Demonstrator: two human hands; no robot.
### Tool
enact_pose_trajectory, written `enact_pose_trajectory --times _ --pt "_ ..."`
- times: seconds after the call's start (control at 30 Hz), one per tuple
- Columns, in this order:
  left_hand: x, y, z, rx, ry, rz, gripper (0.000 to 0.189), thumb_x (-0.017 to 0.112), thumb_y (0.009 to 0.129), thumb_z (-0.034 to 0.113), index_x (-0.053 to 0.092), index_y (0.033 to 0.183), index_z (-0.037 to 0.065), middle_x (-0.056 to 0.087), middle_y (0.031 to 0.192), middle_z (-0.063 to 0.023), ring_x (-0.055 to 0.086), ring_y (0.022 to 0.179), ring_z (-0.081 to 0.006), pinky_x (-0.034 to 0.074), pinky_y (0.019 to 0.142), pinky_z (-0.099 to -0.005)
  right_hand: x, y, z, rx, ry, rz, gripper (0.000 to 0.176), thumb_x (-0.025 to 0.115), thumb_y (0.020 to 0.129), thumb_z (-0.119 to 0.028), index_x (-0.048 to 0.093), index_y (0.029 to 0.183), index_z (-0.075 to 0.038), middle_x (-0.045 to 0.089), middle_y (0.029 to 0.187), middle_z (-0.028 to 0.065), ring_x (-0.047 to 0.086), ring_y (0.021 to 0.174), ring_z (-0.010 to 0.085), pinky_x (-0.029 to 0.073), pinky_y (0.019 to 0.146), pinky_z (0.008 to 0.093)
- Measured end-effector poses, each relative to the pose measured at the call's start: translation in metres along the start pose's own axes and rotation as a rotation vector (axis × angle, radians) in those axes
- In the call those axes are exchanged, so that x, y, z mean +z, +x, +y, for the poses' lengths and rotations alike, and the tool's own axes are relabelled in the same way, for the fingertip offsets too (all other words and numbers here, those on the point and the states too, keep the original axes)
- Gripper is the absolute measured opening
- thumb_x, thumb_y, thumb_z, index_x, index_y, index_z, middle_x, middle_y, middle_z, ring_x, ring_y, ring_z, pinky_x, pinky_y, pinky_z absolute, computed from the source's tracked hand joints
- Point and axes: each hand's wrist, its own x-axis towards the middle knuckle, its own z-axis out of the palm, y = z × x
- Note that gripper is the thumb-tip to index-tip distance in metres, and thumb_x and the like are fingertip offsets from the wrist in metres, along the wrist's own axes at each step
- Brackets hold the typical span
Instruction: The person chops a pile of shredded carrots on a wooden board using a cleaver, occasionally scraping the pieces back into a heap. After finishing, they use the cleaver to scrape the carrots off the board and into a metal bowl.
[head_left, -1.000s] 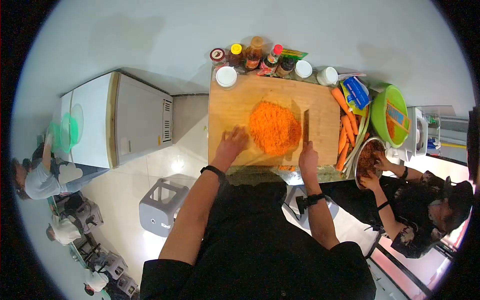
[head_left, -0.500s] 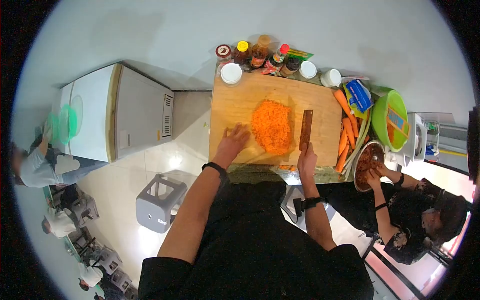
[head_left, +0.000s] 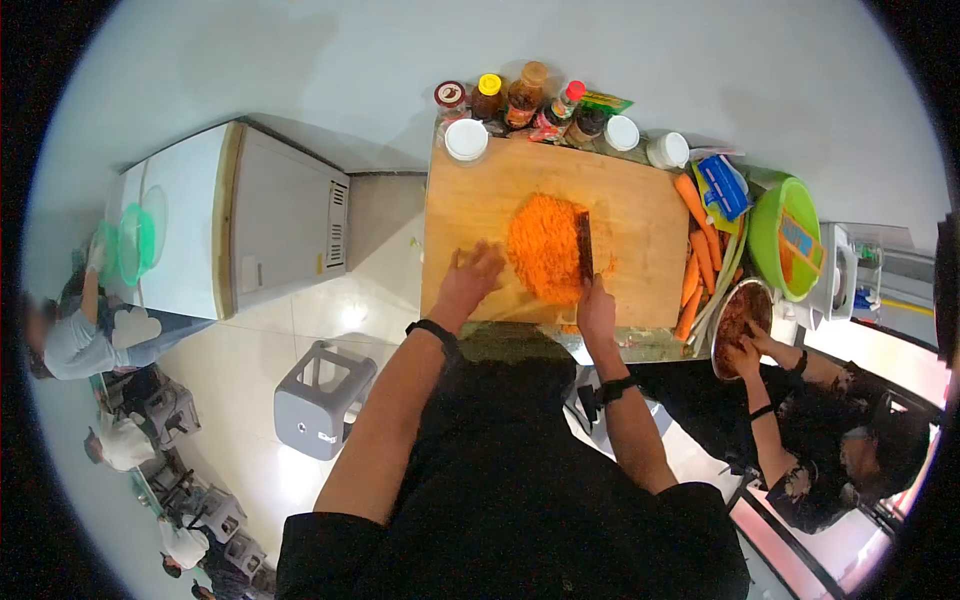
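A mound of finely chopped carrot (head_left: 544,248) lies in the middle of the wooden cutting board (head_left: 640,220). My right hand (head_left: 598,310) is closed round the handle of a cleaver (head_left: 586,245), whose blade stands on edge against the mound's right side. A few orange bits lie on the board to the right of the blade. On the left, my left hand (head_left: 474,276) hovers at or rests on the board with its fingers spread, beside the mound and holding nothing.
Sauce bottles (head_left: 524,95) and white-lidded jars (head_left: 466,140) line the back edge. Whole carrots (head_left: 704,255), scallions (head_left: 722,280) and a green basin (head_left: 780,235) are at right. A co-worker's hands (head_left: 745,350) are in a bowl of dark mince (head_left: 735,315). A grey stool (head_left: 322,400) stands lower left.
The cleaver has moved left from open board to the mound's right side, and its blade has turned from lying flatter to standing on edge. My left hand stays beside the mound, fingers spread wider.
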Motion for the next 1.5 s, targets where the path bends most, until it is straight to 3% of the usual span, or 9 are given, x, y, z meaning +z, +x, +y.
enact_pose_trajectory --times 0.2,0.43,0.5,0.6,0.8,1.0,1.07,1.33,1.5 --pt "-0.005 0.000 -0.005 0.021 -0.005 0.093 0.052 0.059 0.092 0.042 0.051 0.136 0.016 0.039 0.152 -0.0080 0.035 0.142 -0.0286 0.040 0.105 -0.0587 -0.019 -0.007 -0.010 0.115 0.075 0.067 0.038 0.048 0.102 -0.027 0.055 0.118 0.006 0.060 0.070 0.0337 0.061 0.066 0.0503 0.048 0.055 0.0551" --pt "0.000 0.004 -0.004 0.004 -0.042 0.001 0.055 0.060 0.093 0.038 0.044 0.143 0.022 0.029 0.157 -0.0005 0.028 0.146 -0.0269 0.038 0.108 -0.0581 -0.001 0.011 -0.001 -0.005 -0.028 0.045 0.039 0.047 0.102 -0.028 0.053 0.117 0.007 0.061 0.070 0.0332 0.062 0.066 0.0495 0.048 0.055 0.0540" --pt "0.002 0.002 -0.009 -0.007 -0.072 0.034 0.055 0.059 0.093 0.039 0.044 0.143 0.022 0.029 0.158 -0.0003 0.028 0.146 -0.0271 0.038 0.108 -0.0582 -0.015 0.014 -0.010 0.087 0.073 -0.015 0.030 0.046 0.102 -0.028 0.050 0.116 -0.002 0.063 0.072 0.0305 0.063 0.070 0.0500 0.047 0.056 0.0578" --pt "0.004 0.002 -0.006 0.005 0.005 0.013 0.052 0.057 0.095 0.041 0.046 0.142 0.022 0.028 0.158 0.0005 0.028 0.146 -0.0258 0.038 0.108 -0.0592 -0.022 -0.006 -0.032 0.055 0.028 0.002 0.035 0.045 0.103 -0.027 0.054 0.111 0.005 0.061 0.070 0.0330 0.062 0.066 0.0493 0.047 0.055 0.0557" --pt "0.004 0.006 -0.005 0.035 -0.085 0.111 0.054 0.061 0.090 0.040 0.050 0.139 0.019 0.040 0.150 -0.0053 0.033 0.143 -0.0284 0.038 0.107 -0.0579 0.011 0.007 -0.009 0.011 0.041 0.050 0.031 0.047 0.103 -0.026 0.052 0.111 0.003 0.059 0.065 0.0316 0.062 0.063 0.0486 0.046 0.051 0.0546" --pt "-0.002 0.001 -0.005 -0.025 -0.062 -0.057 0.052 0.057 0.094 0.037 0.045 0.144 0.025 0.030 0.158 0.0011 0.026 0.148 -0.0233 0.033 0.111 -0.0589 0.017 -0.004 -0.013 0.015 0.029 0.023 0.029 0.048 0.102 -0.025 0.052 0.107 0.003 0.059 0.064 0.0301 0.061 0.062 0.0484 0.045 0.050 0.0537" --pt "0.001 0.000 -0.006 0.030 0.023 0.078 0.055 0.059 0.092 0.043 0.049 0.140 0.019 0.036 0.154 -0.0058 0.031 0.144 -0.0282 0.038 0.108 -0.0569 0.027 -0.002 -0.007 -0.013 0.000 0.046 0.028 0.047 0.102 -0.025 0.052 0.107 0.002 0.060 0.064 0.0295 0.061 0.062 0.0482 0.045 0.050 0.0536" --pt "0.007 0.001 -0.010 0.027 0.011 0.077 0.057 0.057 0.092 0.045 0.047 0.142 0.019 0.036 0.155 -0.0056 0.033 0.144 -0.0275 0.039 0.107 -0.0566 -0.021 -0.010 -0.036 -0.001 -0.025 -0.095 0.040 0.051 0.091 -0.012 0.047 0.126 0.005 0.063 0.071 0.0271 0.064 0.066 0.0461 0.051 0.056 0.0539" --pt "0.002 0.005 -0.009 0.029 0.056 0.061 0.056 0.055 0.094 0.045 0.046 0.143 0.020 0.036 0.155 -0.0049 0.035 0.143 -0.0270 0.038 0.108 -0.0565 0.019 0.015 -0.014 -0.115 -0.009 0.054 0.025 0.048 0.102 -0.023 0.051 0.113 0.000 0.059 0.066 0.0309 0.060 0.063 0.0502 0.046 0.052 0.0559"
